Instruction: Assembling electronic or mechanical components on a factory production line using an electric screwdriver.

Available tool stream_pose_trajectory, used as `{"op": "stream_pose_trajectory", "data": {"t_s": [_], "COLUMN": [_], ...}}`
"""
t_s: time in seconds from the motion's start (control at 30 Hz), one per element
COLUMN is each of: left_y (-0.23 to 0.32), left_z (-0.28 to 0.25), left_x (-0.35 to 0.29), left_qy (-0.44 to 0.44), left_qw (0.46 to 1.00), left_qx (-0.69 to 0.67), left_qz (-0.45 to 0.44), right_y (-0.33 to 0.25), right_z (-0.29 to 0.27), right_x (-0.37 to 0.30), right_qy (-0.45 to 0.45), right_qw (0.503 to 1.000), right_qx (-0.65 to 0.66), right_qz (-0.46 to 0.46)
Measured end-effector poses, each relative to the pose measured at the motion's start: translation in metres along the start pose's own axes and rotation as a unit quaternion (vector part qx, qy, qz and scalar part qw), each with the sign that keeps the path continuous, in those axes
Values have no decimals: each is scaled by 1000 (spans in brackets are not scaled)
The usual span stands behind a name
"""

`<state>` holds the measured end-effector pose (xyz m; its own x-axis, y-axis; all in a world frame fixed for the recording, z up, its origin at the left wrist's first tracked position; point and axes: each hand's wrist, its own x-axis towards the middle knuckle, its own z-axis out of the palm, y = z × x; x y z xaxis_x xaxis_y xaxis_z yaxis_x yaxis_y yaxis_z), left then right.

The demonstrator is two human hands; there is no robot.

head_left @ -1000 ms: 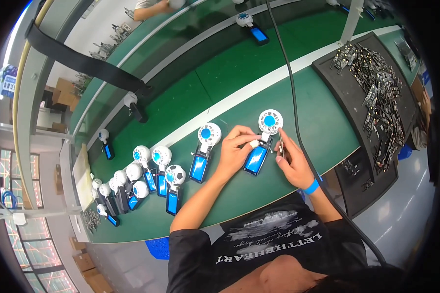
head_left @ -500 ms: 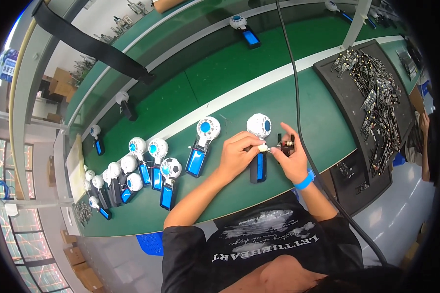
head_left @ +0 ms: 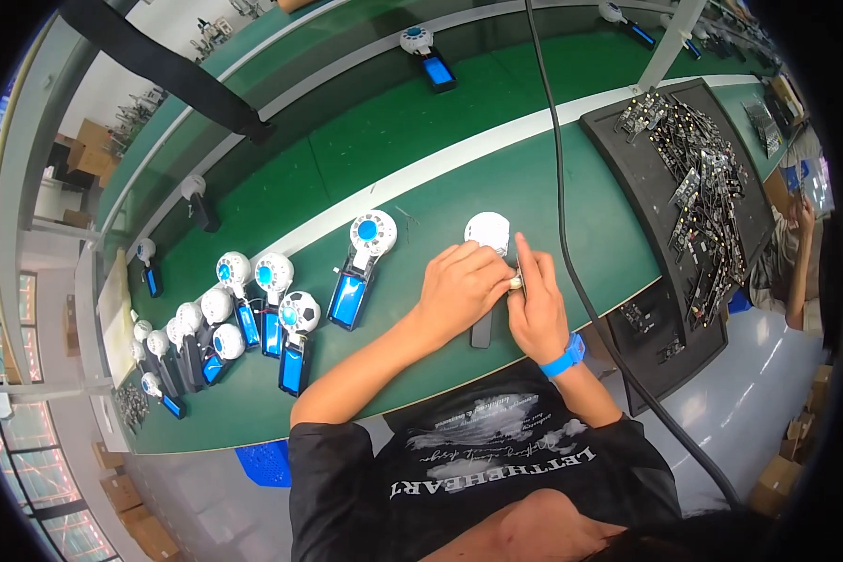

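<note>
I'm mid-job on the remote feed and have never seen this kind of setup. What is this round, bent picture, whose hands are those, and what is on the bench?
It is one view, from a fisheye camera worn on a person's head, looking down; that is why straight edges curve. No machine: two bare hands. The left hand and the right hand, with a blue wristband, meet over a small handheld fan lying white face up on the green bench. What the fingers pinch is too small to tell. To the left lies a row of similar fans. To the right, a black tray holds many small parts, and a black cable crosses the bench.
</note>
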<state>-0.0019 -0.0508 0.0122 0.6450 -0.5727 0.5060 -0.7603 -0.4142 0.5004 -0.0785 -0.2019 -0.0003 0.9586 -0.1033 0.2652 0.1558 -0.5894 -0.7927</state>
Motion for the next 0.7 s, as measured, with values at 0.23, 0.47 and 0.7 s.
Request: {"op": "stream_pose_trajectory", "data": {"t_s": [0.23,0.47,0.7], "left_y": [3,2,-12], "left_z": [3,4,-7], "left_x": [-2,2,13], "left_qy": [7,22,48], "left_qw": [1000,998,997], "left_qx": [8,48,52], "left_qz": [5,25,31], "right_y": [4,-4,5], "right_z": [-7,-14,-18], "right_x": [-3,4,12], "right_qy": [-21,-57,-176], "right_qw": [999,997,984], "right_qx": [-19,-58,2], "right_qz": [14,8,14]}}
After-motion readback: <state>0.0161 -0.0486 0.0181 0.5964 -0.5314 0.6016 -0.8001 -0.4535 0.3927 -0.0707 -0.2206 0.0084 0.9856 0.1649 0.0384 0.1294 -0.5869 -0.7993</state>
